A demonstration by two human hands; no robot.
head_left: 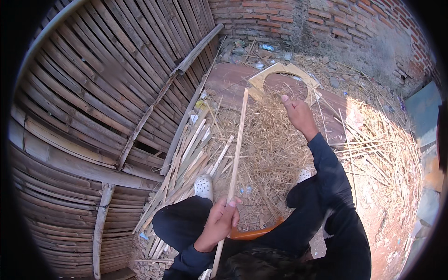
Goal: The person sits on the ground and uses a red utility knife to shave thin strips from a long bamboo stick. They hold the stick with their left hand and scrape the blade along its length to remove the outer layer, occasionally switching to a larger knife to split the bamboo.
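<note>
My left hand (217, 224) grips a long, pale split-bamboo strip (239, 144) low down, its thumb lying along the strip. The strip slants up and away from me, and its lower end runs past my wrist toward my lap. Farther out on the right, my right hand (301, 116) is closed with the thumb on top, apart from the strip. Whatever it may hold is hidden or too thin to make out. Beneath both hands lies a heap of curly bamboo shavings (270, 140).
A bamboo slat wall (102, 84) rises on my left, with a pile of split strips (189, 149) along its foot. Ahead are a board with a round cut-out (280, 68) and a brick wall (340, 28). More thin strips (368, 144) lie right. An orange seat edge (254, 234) shows between my legs.
</note>
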